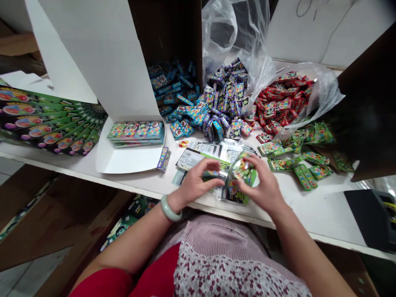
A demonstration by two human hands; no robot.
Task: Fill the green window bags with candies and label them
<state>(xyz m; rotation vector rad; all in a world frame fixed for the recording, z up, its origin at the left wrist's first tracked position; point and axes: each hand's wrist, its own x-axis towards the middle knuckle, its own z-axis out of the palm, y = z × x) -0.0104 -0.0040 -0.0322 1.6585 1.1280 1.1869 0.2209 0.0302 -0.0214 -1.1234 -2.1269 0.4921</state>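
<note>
A: What's on the table (pixel 324 206)?
B: At eleven, a box (pixel 123 163) with a stack (pixel 136 132) inside.
A: And ahead?
B: Three piles (pixel 222 99) side by side, twelve to one, behind some sheets (pixel 207 149).
A: Nearest?
B: A packet (pixel 243 169) at twelve, in the right hand (pixel 261 185).
A: Further right?
B: Loose packets (pixel 303 165) at two, before a bag (pixel 321 90).

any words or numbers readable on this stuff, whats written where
"OP", maybe: dark handwriting on the white card at top right, cut off, so unsure.
Blue packets, purple packets, red packets: print too small to read.
Held green packet, printed leaflets: too small or blurred.
Green printed boxes at left: too small to read.
</note>
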